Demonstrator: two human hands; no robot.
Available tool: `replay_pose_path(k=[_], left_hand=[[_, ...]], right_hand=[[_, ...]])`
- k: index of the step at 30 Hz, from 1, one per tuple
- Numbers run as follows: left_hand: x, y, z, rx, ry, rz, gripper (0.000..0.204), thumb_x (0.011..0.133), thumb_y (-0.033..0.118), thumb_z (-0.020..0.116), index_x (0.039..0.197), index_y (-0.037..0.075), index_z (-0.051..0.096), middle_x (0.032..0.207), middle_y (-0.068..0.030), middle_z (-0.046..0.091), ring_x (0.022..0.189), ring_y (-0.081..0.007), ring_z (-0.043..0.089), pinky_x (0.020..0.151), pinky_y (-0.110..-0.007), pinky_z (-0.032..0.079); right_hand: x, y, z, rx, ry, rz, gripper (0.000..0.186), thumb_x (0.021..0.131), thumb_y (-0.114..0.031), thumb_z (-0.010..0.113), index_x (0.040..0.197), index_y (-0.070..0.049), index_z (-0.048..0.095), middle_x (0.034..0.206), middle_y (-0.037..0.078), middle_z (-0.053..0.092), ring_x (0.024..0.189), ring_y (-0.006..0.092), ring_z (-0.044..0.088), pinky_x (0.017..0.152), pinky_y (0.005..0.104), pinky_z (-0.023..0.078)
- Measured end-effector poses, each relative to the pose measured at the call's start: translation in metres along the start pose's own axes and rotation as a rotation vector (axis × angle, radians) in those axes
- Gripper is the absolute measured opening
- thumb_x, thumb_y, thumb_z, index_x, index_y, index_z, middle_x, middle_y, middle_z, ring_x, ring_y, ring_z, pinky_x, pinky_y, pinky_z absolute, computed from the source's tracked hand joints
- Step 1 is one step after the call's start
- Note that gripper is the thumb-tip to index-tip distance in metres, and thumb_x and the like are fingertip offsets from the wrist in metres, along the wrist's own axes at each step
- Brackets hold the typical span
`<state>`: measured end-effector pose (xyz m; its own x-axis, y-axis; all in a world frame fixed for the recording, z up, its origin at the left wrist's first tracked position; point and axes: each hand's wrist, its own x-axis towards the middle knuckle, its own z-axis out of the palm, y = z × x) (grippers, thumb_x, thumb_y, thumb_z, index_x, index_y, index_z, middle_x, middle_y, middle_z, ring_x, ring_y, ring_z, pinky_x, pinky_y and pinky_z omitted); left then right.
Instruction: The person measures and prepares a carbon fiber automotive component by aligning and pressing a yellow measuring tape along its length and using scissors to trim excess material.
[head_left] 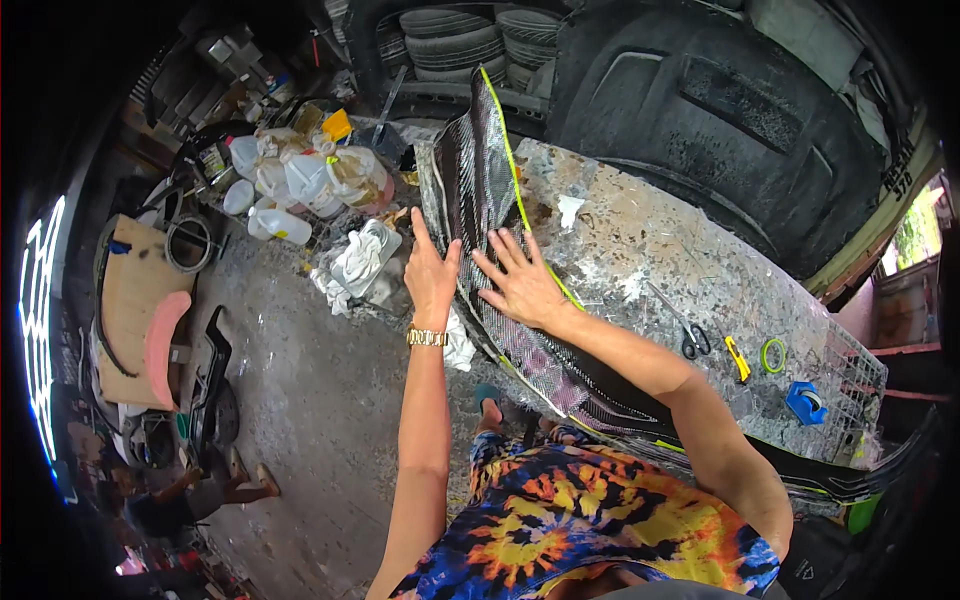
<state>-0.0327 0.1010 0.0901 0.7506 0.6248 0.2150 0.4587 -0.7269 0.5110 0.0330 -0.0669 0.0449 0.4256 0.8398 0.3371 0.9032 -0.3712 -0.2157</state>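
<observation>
A long, curved panel [590,371] faced with carbon-fibre weave [488,185] lies along the near edge of the paint-spattered desk [650,240]; one end rises beyond the desk's far left corner, the other sweeps toward the right end. Yellow-green edging [509,140] follows the inner side of its raised end.

The right hand [520,280] lies palm down on the weave with its fingers fanned apart. The left hand [435,275] is at the outer border, index finger pointing along it and thumb held away; the other fingers are hidden, so I cannot tell whether they grip beneath.

The panel looks light for its length, but awkward. If the weave is loose cloth, it should be soft and easily pulled out of line, with edges prone to fray; flat palms would suit it better than pinching fingertips. Whether it is wet or tacky cannot be told. The firmer hold would be on both long borders, well apart, since the narrow raised end looks likely to flex.

Toward the desk's right end lie scissors [695,341], a yellow utility knife [738,358], a green tape roll [773,355] and a blue tape dispenser [806,403], all clear of the panel.
</observation>
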Motion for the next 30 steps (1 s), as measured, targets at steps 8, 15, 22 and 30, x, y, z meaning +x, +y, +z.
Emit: replay_pose_path(k=[8, 15, 22, 30], left_hand=[[-0.002, 0.002, 0.002, 0.011, 0.014, -0.003, 0.089, 0.089, 0.029, 0.070, 0.157, 0.007, 0.017, 0.111, -0.0307, 0.065, 0.092, -0.0479, 0.066, 0.077, -0.053, 0.053], [-0.013, -0.001, 0.006, -0.085, 0.042, -0.024, 0.093, 0.087, 0.029, 0.073, 0.158, 0.009, 0.015, 0.121, -0.0346, 0.061, 0.103, -0.0497, 0.063, 0.084, -0.053, 0.051], [-0.016, 0.000, 0.008, -0.056, -0.012, -0.061, 0.094, 0.086, 0.017, 0.073, 0.157, 0.006, 0.012, 0.120, -0.0287, 0.060, 0.104, -0.0446, 0.063, 0.086, -0.050, 0.052], [-0.016, -0.007, 0.013, -0.078, 0.031, -0.027, 0.093, 0.087, 0.020, 0.073, 0.158, 0.008, 0.013, 0.122, -0.0317, 0.060, 0.107, -0.0484, 0.061, 0.087, -0.053, 0.051]], right_hand=[[-0.005, -0.010, 0.015, 0.023, 0.009, 0.014, 0.059, 0.098, -0.044, 0.051, 0.148, -0.013, 0.046, 0.156, 0.028, 0.032, 0.148, 0.0412, 0.025, 0.119, 0.0613, 0.013], [-0.003, -0.018, 0.017, 0.003, -0.007, 0.057, 0.059, 0.096, -0.035, 0.050, 0.151, -0.014, 0.042, 0.157, 0.027, 0.029, 0.148, 0.0418, 0.024, 0.119, 0.0623, 0.013], [-0.009, -0.022, 0.022, 0.013, 0.005, 0.072, 0.060, 0.095, -0.033, 0.050, 0.152, -0.015, 0.042, 0.158, 0.027, 0.029, 0.149, 0.0421, 0.023, 0.118, 0.0624, 0.014], [-0.018, -0.024, 0.021, 0.025, -0.019, 0.058, 0.060, 0.094, -0.032, 0.051, 0.151, -0.015, 0.043, 0.158, 0.027, 0.029, 0.148, 0.0405, 0.024, 0.119, 0.0617, 0.014]])
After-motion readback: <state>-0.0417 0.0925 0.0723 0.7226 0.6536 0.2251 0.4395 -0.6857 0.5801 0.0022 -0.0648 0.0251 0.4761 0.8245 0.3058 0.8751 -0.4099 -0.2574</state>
